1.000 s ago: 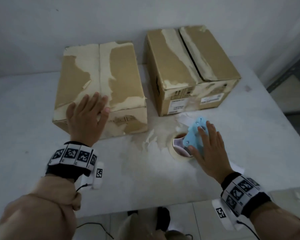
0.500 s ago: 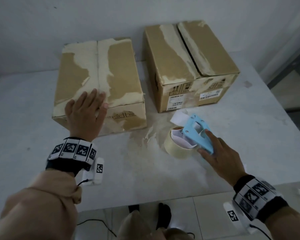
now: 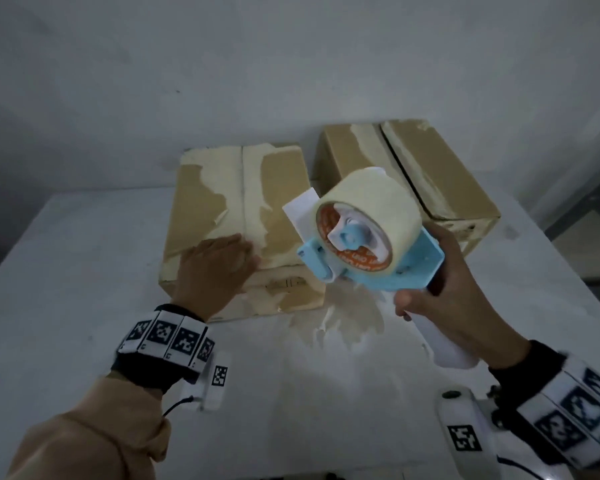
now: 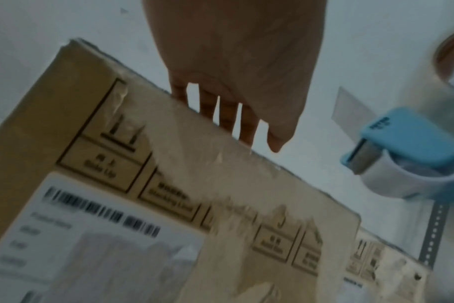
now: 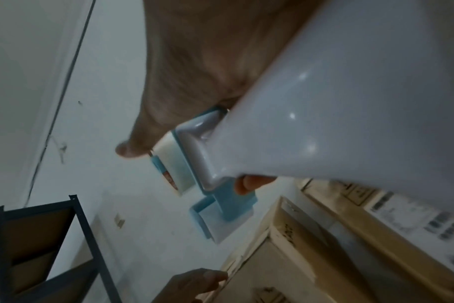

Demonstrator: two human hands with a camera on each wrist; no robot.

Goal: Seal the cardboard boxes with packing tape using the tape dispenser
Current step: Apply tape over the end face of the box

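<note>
Two brown cardboard boxes stand side by side on the white table [image 3: 84, 306]. My left hand [image 3: 215, 268] lies flat with straight fingers on the near top edge of the left box [image 3: 236, 202]; in the left wrist view the fingers [image 4: 228, 110] reach over that box's edge [image 4: 220, 184]. My right hand [image 3: 444, 292] grips the white handle [image 3: 444, 344] of the blue tape dispenser [image 3: 371, 261], lifted above the table between the boxes. Its roll of pale tape [image 3: 371, 209] faces me. The right box [image 3: 430, 174] stands behind it, partly hidden.
Torn paper residue [image 3: 347, 317] marks the table in front of the boxes. A white wall [image 3: 257, 81] rises right behind them. A dark metal shelf rack [image 5: 47, 246] stands off to the right. The table's near edge runs just below my wrists.
My right hand has taken the dispenser by its handle and lifted it off the table, up toward me. My left hand has stayed flat on the left box.
</note>
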